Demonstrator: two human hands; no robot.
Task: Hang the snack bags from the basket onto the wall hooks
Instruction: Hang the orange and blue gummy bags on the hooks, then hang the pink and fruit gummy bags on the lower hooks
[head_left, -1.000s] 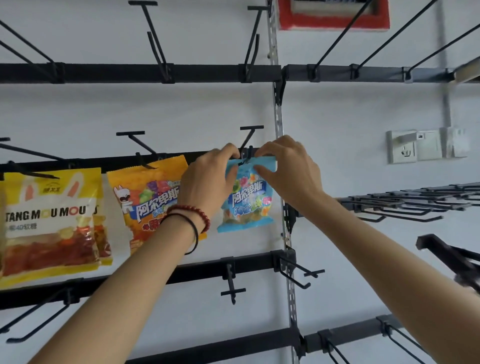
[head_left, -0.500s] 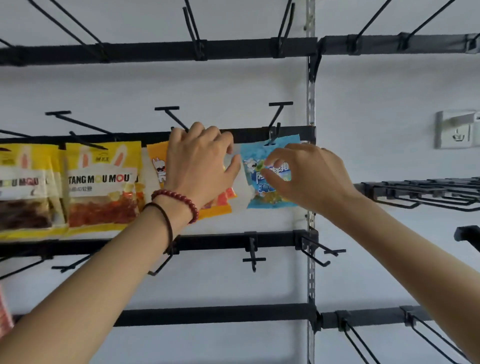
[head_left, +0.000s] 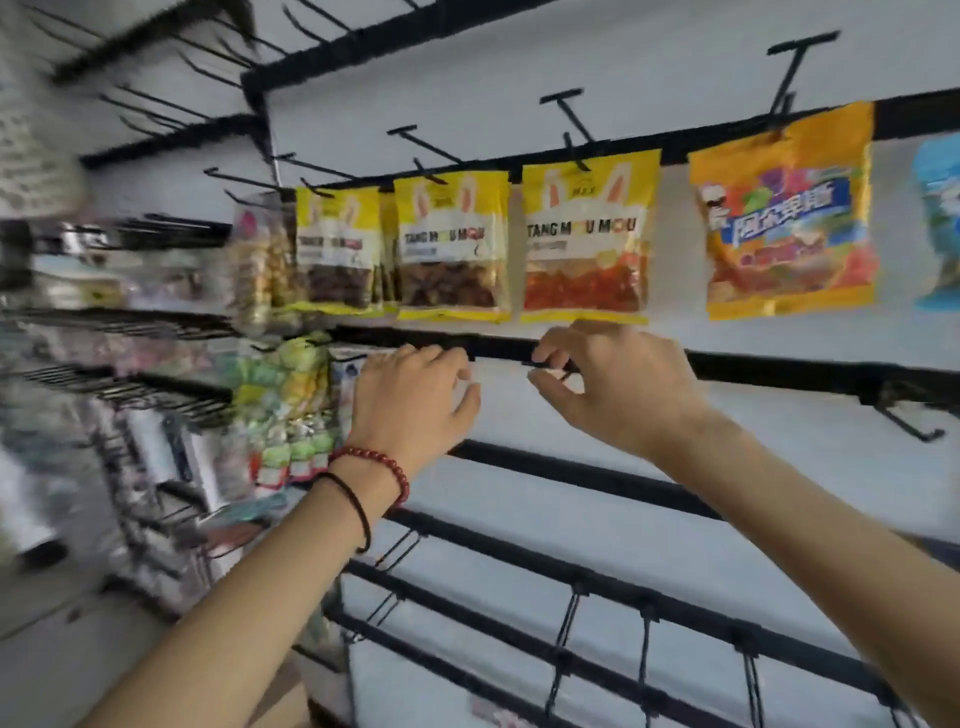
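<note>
The small blue snack bag (head_left: 940, 218) hangs from a wall hook at the far right edge, with no hand on it. To its left hang an orange candy bag (head_left: 789, 218) and three yellow bunny-ear bags (head_left: 584, 239) in a row. My left hand (head_left: 415, 400), with bracelets on the wrist, hovers below them with relaxed fingers and holds nothing. Beside it, my right hand (head_left: 618, 389) has loosely curled fingers in front of the black rail (head_left: 779, 369). A hook tip shows between thumb and fingers; contact is unclear. No basket is in view.
Bare black hooks (head_left: 909, 423) stick out from the rails on the white wall, above and below the hands. Green and white candy packs (head_left: 291, 395) hang at the left. Blurred shelves of goods (head_left: 104, 322) fill the far left.
Both hands let go of the blue bag, which stays hanging, and dropped to the rail below. My view swung left, so the hung bags now sit to the right.
</note>
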